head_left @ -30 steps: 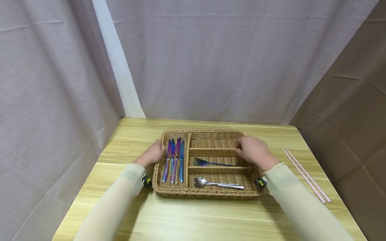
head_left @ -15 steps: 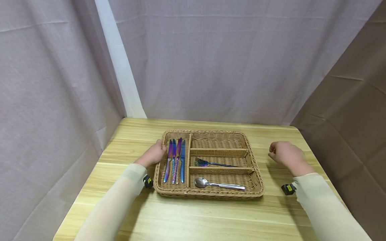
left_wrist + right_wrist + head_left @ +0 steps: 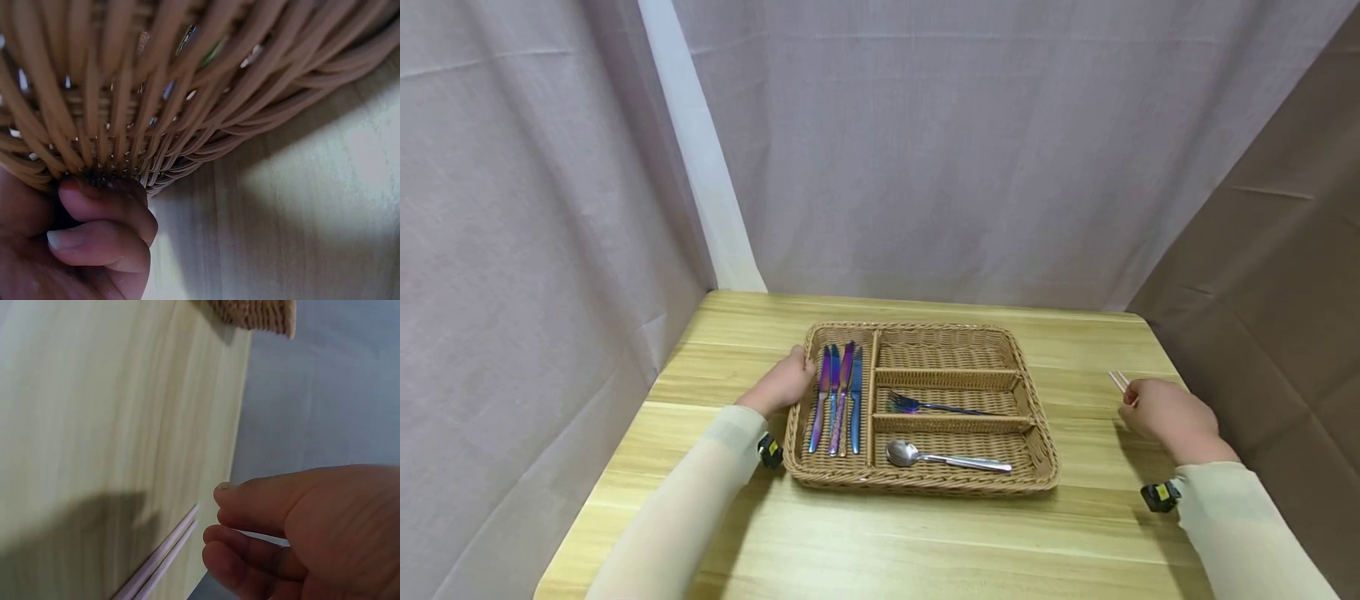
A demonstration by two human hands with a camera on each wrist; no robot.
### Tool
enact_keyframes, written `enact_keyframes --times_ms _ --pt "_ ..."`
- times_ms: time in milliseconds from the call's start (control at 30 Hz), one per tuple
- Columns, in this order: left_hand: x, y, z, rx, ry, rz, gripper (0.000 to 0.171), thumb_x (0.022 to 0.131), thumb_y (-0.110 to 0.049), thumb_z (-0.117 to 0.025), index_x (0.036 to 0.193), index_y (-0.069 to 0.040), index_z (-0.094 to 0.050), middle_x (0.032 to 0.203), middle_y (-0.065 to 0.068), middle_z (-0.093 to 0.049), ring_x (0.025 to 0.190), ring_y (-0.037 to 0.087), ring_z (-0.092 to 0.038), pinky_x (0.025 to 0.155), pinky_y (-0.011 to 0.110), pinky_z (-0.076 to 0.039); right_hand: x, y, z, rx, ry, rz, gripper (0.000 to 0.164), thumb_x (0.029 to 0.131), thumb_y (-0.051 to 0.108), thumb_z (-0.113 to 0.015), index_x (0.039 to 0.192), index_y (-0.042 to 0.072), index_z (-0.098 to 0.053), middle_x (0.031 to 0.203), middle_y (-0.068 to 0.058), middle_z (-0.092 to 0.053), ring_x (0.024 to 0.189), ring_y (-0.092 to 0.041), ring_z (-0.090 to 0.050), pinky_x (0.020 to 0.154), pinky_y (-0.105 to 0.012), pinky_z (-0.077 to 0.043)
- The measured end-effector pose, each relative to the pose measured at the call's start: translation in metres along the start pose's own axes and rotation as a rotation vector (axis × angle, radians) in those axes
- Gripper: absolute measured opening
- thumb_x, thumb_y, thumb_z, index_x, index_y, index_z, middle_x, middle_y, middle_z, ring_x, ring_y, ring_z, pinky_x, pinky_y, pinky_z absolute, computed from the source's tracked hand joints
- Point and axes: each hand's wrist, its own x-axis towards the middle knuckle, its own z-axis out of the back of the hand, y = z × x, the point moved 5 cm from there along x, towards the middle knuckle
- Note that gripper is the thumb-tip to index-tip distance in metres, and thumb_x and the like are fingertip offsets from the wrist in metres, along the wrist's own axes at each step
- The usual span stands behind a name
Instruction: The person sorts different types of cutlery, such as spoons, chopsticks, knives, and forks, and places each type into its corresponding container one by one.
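A woven wicker cutlery tray (image 3: 955, 483) with divided compartments stands on the table. My left hand (image 3: 786, 381) grips its left rim; in the left wrist view the curled fingers (image 3: 109, 215) are at the wicker wall. My right hand (image 3: 1172, 417) hovers over a pair of pink chopsticks (image 3: 159, 559) at the table's right side, thumb and fingers loosely bent with a gap between them. From the head, that hand covers most of the chopsticks. Several iridescent knives (image 3: 837, 400) lie in the left compartment, a dark fork (image 3: 936, 407) in the middle right one, a silver spoon (image 3: 943, 458) in the front one.
The wooden table (image 3: 880, 550) reaches back to a grey curtain (image 3: 925, 167). A brown cloth (image 3: 1262, 275) hangs along the right edge, and another curtain (image 3: 535, 250) closes off the left.
My right hand has left the tray's right part and moved right, over the chopsticks. The left hand keeps its grip on the left rim, and the tray is almost where it was.
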Motion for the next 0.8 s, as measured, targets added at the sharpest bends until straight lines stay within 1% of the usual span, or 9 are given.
enact_keyframes --times_ms 100,200,333,400,533,667,800 --pt "0.0 0.001 0.0 0.003 -0.002 0.004 0.047 0.119 -0.027 -0.033 0.149 0.009 -0.037 0.133 0.031 -0.061 0.123 0.041 -0.065 0.106 0.056 -0.057 -0.005 -0.012 -0.003 0.003 0.016 -0.03 0.019 0.103 0.023 -0.065 0.103 0.005 -0.071 0.092 -0.017 -0.071 0.072 -0.03 -0.06 0.055 -0.048 -0.048" --pt "-0.001 0.001 0.0 -0.001 -0.002 0.007 0.048 0.119 -0.027 -0.032 0.15 0.009 -0.035 0.134 0.032 -0.06 0.125 0.042 -0.065 0.106 0.056 -0.057 -0.009 -0.021 -0.007 0.005 0.027 -0.057 0.017 0.103 0.023 -0.065 0.101 0.007 -0.07 0.089 -0.015 -0.069 0.072 -0.03 -0.059 0.055 -0.048 -0.047" --pt "-0.001 0.0 0.0 -0.003 -0.007 0.004 0.05 0.119 -0.028 -0.032 0.152 0.009 -0.034 0.138 0.034 -0.059 0.128 0.043 -0.063 0.109 0.057 -0.055 -0.011 -0.028 -0.01 0.006 0.047 -0.076 0.013 0.1 0.021 -0.065 0.096 0.01 -0.069 0.086 -0.013 -0.068 0.072 -0.03 -0.058 0.056 -0.048 -0.048" --pt "-0.001 -0.001 0.0 -0.007 -0.009 0.007 0.049 0.119 -0.028 -0.033 0.152 0.009 -0.034 0.138 0.034 -0.059 0.128 0.043 -0.064 0.109 0.057 -0.055 -0.01 -0.03 -0.012 0.005 0.059 -0.071 0.012 0.099 0.021 -0.067 0.097 0.009 -0.069 0.088 -0.014 -0.069 0.073 -0.03 -0.06 0.057 -0.05 -0.049" --pt "-0.001 -0.001 0.001 -0.01 -0.012 0.007 0.046 0.119 -0.026 -0.033 0.149 0.008 -0.036 0.133 0.032 -0.061 0.125 0.041 -0.064 0.107 0.056 -0.056 -0.01 -0.032 -0.014 0.001 0.09 -0.079 0.015 0.1 0.023 -0.068 0.097 0.009 -0.068 0.09 -0.017 -0.069 0.075 -0.031 -0.061 0.059 -0.053 -0.051" --pt "0.001 0.0 -0.001 -0.018 -0.007 -0.001 0.044 0.118 -0.026 -0.033 0.146 0.008 -0.037 0.126 0.029 -0.062 0.121 0.04 -0.065 0.106 0.056 -0.057 -0.011 -0.038 -0.019 0.006 0.115 -0.099 0.017 0.103 0.024 -0.068 0.096 0.008 -0.067 0.089 -0.015 -0.068 0.077 -0.033 -0.062 0.06 -0.055 -0.051" --pt "0.001 0.002 -0.001 -0.023 -0.008 0.005 0.043 0.118 -0.026 -0.032 0.145 0.007 -0.038 0.126 0.029 -0.062 0.121 0.04 -0.066 0.104 0.055 -0.059 -0.013 -0.044 -0.026 0.01 0.131 -0.119 0.019 0.104 0.025 -0.069 0.095 0.008 -0.066 0.086 -0.015 -0.067 0.076 -0.034 -0.063 0.06 -0.056 -0.051"
